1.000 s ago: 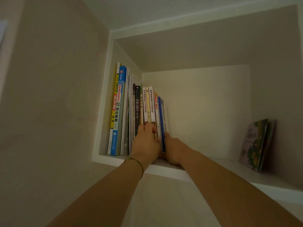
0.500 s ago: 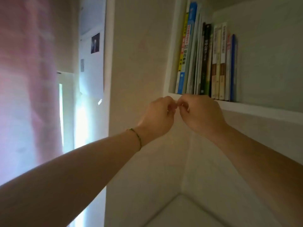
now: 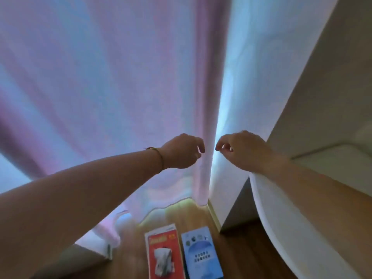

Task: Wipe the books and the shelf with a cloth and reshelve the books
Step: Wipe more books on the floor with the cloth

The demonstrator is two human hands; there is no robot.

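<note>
Two bare hands raised before a curtain; two books flat on the floor below.

Hands, count two: left hand (image 3: 181, 152) and right hand (image 3: 241, 150) sit side by side near the middle of the view, a narrow gap between them, each with fingers loosely curled and nothing held. One thin bracelet (image 3: 159, 158) circles the left wrist. Behind both, from 9 through 12 o'clock, hangs one pink-lilac curtain (image 3: 120, 77), backlit, its hem just above the floor. At 3 o'clock stands one pale wall or cabinet side (image 3: 332, 87); which of the two cannot be told. Books, count two, lie at 6 o'clock on the wooden floor (image 3: 237, 248), covers up and just beside each other: one red book (image 3: 165, 256) left, one blue book (image 3: 201, 254) right. The view shows neither shelf nor cloth.
</note>
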